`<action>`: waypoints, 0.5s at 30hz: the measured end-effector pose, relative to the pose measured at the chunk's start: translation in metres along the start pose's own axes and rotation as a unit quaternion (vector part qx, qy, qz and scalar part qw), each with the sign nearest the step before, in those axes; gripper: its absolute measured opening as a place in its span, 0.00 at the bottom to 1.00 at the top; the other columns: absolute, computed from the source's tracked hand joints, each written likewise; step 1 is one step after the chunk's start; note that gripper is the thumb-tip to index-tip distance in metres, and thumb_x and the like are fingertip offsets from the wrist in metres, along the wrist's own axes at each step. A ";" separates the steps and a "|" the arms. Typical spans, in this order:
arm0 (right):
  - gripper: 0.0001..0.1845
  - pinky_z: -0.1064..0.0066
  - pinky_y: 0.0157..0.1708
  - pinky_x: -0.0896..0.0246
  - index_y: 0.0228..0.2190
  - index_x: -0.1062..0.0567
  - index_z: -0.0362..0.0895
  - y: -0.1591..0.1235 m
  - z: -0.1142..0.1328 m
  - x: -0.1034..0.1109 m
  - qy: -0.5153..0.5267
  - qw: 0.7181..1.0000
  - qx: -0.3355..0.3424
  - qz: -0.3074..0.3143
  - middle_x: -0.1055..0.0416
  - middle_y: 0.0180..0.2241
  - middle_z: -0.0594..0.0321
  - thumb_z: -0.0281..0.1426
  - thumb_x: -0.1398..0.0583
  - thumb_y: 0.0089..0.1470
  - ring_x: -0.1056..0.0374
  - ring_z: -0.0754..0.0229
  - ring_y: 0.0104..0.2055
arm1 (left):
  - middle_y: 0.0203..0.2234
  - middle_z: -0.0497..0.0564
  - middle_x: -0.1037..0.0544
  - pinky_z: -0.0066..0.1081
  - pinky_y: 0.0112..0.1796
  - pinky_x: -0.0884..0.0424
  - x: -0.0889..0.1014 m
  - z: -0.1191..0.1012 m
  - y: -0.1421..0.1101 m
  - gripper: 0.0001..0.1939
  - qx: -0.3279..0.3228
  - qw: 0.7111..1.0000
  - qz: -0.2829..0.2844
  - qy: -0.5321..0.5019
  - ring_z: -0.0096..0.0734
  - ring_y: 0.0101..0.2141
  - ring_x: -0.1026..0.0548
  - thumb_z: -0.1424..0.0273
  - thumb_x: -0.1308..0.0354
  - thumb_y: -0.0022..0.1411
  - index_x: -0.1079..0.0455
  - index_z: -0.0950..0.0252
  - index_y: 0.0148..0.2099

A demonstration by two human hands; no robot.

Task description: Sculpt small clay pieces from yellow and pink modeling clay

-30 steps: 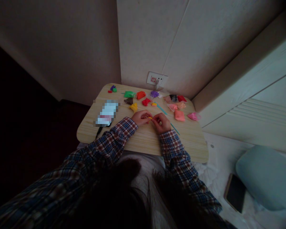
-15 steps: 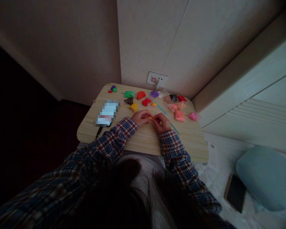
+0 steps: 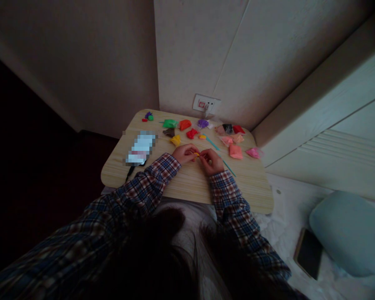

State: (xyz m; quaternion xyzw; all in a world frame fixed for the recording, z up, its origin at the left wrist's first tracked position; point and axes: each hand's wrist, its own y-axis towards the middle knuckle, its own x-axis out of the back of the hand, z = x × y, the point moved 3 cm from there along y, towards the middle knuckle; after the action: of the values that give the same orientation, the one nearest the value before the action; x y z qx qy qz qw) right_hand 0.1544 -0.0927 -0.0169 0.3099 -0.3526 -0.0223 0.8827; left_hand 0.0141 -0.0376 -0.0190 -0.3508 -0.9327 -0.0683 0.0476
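Between my two hands is a small piece of yellow modelling clay (image 3: pixel 196 154), mostly covered by the fingers. My left hand (image 3: pixel 186 154) pinches it from the left, and the fingertips of my right hand (image 3: pixel 211 161) close on it from the right. Just beyond my hands lie a packet of yellow clay (image 3: pixel 175 140), a red packet (image 3: pixel 192 133) and a small yellow-and-orange lump (image 3: pixel 202 137). A flat blue stick (image 3: pixel 212 142) rests past my right hand, and a thin teal stick (image 3: pixel 229 168) runs out beside it.
Several more coloured packets, among them a green one (image 3: pixel 170 123) and a coral one (image 3: pixel 236 151), lie along the back of the small wooden table (image 3: pixel 187 183). A lit phone (image 3: pixel 141 148) is at left. Beside the table are a dark phone (image 3: pixel 308 253) and a blue-grey cushion (image 3: pixel 350 233).
Almost nothing differs. Both hands stay in the same place around the yellow clay, with at most a slight shift of the fingers.
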 end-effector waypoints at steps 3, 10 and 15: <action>0.12 0.74 0.24 0.39 0.35 0.32 0.40 0.000 -0.002 -0.001 0.006 1.000 -0.001 -0.002 0.36 0.29 0.65 0.38 0.45 0.60 0.39 0.67 0.25 | 0.32 0.50 0.28 0.29 0.30 0.28 0.000 0.001 0.000 0.09 0.003 1.000 -0.002 0.003 0.25 0.29 0.28 0.69 0.47 0.62 0.34 0.70 0.41; 0.12 0.74 0.25 0.38 0.35 0.32 0.40 0.000 -0.001 0.000 0.005 1.000 -0.005 0.001 0.36 0.29 0.65 0.37 0.45 0.60 0.39 0.67 0.25 | 0.34 0.51 0.28 0.31 0.32 0.28 0.000 0.001 0.000 0.10 0.007 1.000 0.000 0.012 0.27 0.31 0.28 0.69 0.47 0.62 0.34 0.70 0.43; 0.12 0.74 0.25 0.38 0.35 0.32 0.40 -0.001 -0.002 0.000 0.001 1.000 -0.011 0.007 0.36 0.29 0.65 0.38 0.45 0.60 0.38 0.67 0.25 | 0.33 0.50 0.28 0.31 0.31 0.28 0.000 -0.001 0.000 0.09 0.002 1.000 0.003 0.014 0.27 0.31 0.28 0.69 0.47 0.62 0.34 0.70 0.42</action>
State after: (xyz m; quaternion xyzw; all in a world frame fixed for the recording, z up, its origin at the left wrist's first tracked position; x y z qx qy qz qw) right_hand 0.1558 -0.0922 -0.0184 0.2976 -0.3531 -0.0201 0.8868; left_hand 0.0144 -0.0378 -0.0183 -0.3525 -0.9311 -0.0712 0.0616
